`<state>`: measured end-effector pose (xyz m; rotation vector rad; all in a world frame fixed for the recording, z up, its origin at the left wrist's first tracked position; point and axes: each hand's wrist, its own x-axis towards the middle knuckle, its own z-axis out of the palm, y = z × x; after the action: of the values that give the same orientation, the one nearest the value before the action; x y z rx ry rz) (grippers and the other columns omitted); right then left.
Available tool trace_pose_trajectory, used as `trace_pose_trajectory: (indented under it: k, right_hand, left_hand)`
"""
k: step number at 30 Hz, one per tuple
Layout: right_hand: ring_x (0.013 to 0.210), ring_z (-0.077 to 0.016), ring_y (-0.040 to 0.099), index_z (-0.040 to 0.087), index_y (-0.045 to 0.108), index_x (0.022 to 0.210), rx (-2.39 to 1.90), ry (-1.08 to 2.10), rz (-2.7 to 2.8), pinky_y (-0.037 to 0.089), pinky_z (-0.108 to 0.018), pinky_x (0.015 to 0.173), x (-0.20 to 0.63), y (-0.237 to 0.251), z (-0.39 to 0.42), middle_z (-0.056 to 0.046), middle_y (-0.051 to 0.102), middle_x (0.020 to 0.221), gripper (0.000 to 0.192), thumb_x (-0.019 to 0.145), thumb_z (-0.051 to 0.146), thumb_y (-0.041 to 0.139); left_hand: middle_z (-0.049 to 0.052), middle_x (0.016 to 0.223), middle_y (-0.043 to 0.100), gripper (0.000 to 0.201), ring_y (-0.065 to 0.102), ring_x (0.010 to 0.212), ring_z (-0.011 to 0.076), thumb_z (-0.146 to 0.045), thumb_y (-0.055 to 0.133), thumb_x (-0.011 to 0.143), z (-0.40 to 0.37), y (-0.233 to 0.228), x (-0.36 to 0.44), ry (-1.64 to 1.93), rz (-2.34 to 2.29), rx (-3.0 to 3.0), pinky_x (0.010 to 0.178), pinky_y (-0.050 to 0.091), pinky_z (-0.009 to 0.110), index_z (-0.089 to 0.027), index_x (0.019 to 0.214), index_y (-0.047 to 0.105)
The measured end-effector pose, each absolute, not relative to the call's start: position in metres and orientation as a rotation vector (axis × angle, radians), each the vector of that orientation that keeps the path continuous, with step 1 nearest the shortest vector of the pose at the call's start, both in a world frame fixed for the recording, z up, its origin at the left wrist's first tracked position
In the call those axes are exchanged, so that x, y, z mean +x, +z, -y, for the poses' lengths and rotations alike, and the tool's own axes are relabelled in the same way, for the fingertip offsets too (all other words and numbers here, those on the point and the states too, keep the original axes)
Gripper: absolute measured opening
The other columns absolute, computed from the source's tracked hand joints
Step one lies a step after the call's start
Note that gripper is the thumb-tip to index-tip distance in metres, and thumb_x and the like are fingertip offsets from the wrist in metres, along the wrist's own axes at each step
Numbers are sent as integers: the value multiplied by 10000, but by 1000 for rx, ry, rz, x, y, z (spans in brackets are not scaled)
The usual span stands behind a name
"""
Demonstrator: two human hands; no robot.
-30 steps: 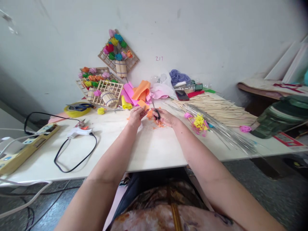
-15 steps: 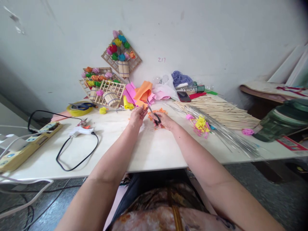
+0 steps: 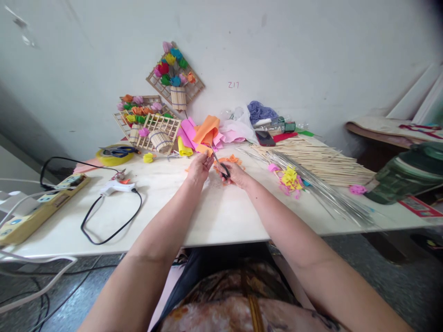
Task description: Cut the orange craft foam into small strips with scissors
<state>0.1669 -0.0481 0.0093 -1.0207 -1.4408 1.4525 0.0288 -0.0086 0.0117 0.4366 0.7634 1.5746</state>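
My right hand (image 3: pixel 236 174) grips black-handled scissors (image 3: pixel 220 165), blades pointing up and left toward an orange foam piece (image 3: pixel 203 150). My left hand (image 3: pixel 199 168) pinches that small orange piece between thumb and fingers, just left of the blades. Orange foam scraps (image 3: pixel 231 161) lie on the white table (image 3: pixel 221 214) behind and under my right hand. Both hands work close together at the table's middle, far from its front edge.
Rolled foam sheets (image 3: pixel 204 131) and wooden lattice flower frames (image 3: pixel 152 129) stand at the back. A glue gun (image 3: pixel 114 186) with its cord and a power strip (image 3: pixel 34 207) lie left. Bamboo sticks (image 3: pixel 318 161), wires (image 3: pixel 328 196), foam flowers (image 3: pixel 290 179) and a phone (image 3: pixel 265 138) lie right.
The scissors tilted from upright to leaning left toward my left hand. My right hand slid slightly nearer, leaving the orange scraps exposed behind it. My left hand stayed put.
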Motion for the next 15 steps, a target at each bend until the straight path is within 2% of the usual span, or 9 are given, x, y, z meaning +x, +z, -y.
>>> trace_pose_trajectory:
  k: [8, 15]
  right_hand:
    - [411, -54, 446, 171, 567, 774, -1056, 1435, 1430, 250, -166, 331, 164, 7, 47, 55, 504, 582, 229, 840, 344, 703]
    - [419, -54, 443, 172, 556, 755, -1044, 1422, 1448, 237, -175, 335, 163, 2, 43, 52, 503, 593, 274, 830, 392, 702]
  left_hand:
    - [8, 706, 727, 112, 744, 803, 129, -74, 650, 845, 6, 10, 29, 1580, -771, 409, 904, 562, 244, -171, 791, 639]
    - [10, 710, 732, 157, 749, 832, 125, -62, 593, 889, 9, 12, 30, 1577, -785, 404, 939, 555, 244, -165, 783, 647]
